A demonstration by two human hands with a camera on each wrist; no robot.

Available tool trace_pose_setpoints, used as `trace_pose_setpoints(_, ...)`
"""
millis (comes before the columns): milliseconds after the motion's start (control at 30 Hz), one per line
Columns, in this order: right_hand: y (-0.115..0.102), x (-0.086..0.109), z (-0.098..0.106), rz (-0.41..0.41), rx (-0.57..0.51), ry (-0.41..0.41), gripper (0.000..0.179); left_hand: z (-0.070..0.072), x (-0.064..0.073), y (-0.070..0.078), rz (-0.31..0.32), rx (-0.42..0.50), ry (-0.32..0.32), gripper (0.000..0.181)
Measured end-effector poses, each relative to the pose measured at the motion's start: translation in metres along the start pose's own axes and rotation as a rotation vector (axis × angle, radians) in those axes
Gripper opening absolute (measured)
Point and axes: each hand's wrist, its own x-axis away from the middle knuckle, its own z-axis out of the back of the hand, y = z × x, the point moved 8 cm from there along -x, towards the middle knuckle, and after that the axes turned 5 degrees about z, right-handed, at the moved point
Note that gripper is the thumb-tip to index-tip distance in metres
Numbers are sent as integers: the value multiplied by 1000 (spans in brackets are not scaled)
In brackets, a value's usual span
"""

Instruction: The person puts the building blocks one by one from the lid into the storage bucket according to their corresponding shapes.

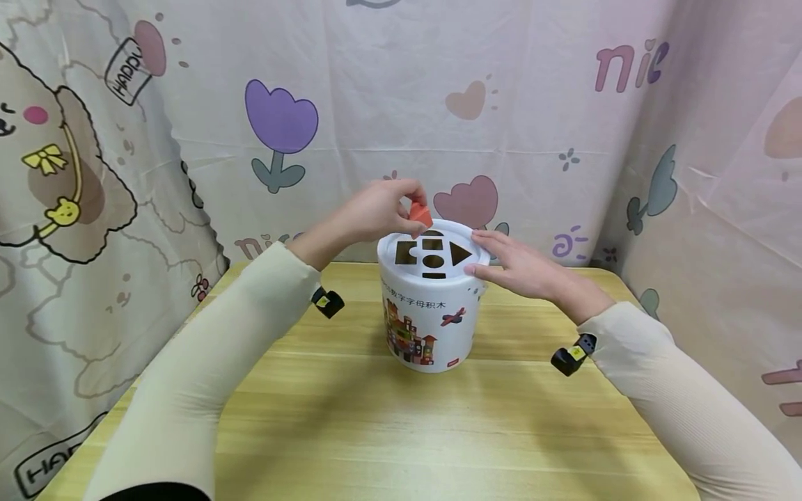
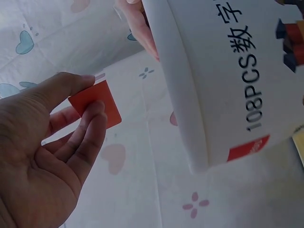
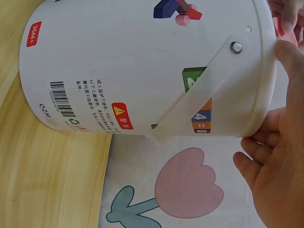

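A white bucket (image 1: 432, 330) with printed building blocks on its side stands upright on the table. Its white lid (image 1: 404, 274) has several cut-out holes, among them a triangle, an oval and rectangles. Over the lid's far left part, my left hand (image 1: 390, 210) pinches an orange-red block (image 1: 422, 214) between thumb and fingers. In the left wrist view the block (image 2: 103, 104) shows a flat, squarish face and sits apart from the bucket. My right hand (image 1: 525, 268) rests on the lid's right edge, thumb and fingers spread along the rim.
The wooden table (image 1: 351, 431) runs under the bucket. A patterned white curtain (image 1: 388, 83) hangs close behind it and at both sides. A translucent handle (image 3: 199, 88) hangs down the bucket's side. Small black cameras (image 1: 573, 355) are strapped to both wrists.
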Motion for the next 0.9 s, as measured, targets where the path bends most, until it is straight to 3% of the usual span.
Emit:
trace_pose_setpoints(300,0,-1,2,-6,-6,-9,85,-19,-24,17,-80,-68,-26,23)
trace_pose_setpoints(900,0,0,0,0,7,-16,83,-71,-48,29,-102,-253,-161,26)
